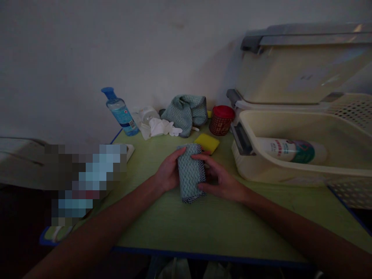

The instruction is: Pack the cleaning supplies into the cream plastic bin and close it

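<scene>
A folded grey-blue cleaning cloth [189, 174] with a dark checked edge is held over the middle of the table. On its left side my left hand [170, 170] grips it, thumb at the upper corner. My right hand [221, 174] closes on the checked right edge, with thumb and fingers on the cloth. Just behind the cloth lies a yellow sponge [209, 143]. Farther back, a second grey-blue cloth [184, 112] sits crumpled against the wall.
The green table [162, 228] has a blue edge. At the back stand a blue bottle [123, 116], white gloves [162, 128] and a red-lidded container [222, 121]. A cream bin [290, 170] with raised lid holds a white bottle [279, 150]. A blurred-out object [93, 178] lies left.
</scene>
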`<control>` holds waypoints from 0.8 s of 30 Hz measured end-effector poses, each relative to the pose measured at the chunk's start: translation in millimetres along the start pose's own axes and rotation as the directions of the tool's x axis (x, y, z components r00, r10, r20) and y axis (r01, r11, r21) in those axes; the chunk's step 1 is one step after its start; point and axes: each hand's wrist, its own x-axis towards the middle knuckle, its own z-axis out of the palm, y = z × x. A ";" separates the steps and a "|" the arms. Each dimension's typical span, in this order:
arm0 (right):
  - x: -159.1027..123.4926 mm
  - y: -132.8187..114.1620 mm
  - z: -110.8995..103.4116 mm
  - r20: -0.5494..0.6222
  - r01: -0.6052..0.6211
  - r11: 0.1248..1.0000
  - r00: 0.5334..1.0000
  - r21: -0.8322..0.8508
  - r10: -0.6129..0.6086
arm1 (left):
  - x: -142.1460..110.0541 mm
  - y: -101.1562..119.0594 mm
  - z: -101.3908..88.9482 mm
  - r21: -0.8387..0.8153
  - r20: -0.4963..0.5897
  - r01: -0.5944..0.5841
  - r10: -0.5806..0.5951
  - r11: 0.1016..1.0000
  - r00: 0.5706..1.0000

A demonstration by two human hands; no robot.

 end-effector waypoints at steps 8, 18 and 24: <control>0.8 7.4 -0.8 -0.273 0.012 0.993 0.961 -0.115 -0.043 | -1.2 -4.2 -8.2 0.229 0.140 -0.060 0.028 0.972 0.990; 2.5 11.6 -11.1 -0.350 0.098 0.978 0.923 -0.185 -0.159 | -1.5 -8.0 -11.4 0.303 0.176 0.019 -0.076 0.953 0.982; 4.7 17.3 -14.0 -0.324 0.148 0.985 0.931 -0.084 -0.168 | -1.6 -9.0 -10.7 0.312 0.169 0.029 -0.086 0.950 0.982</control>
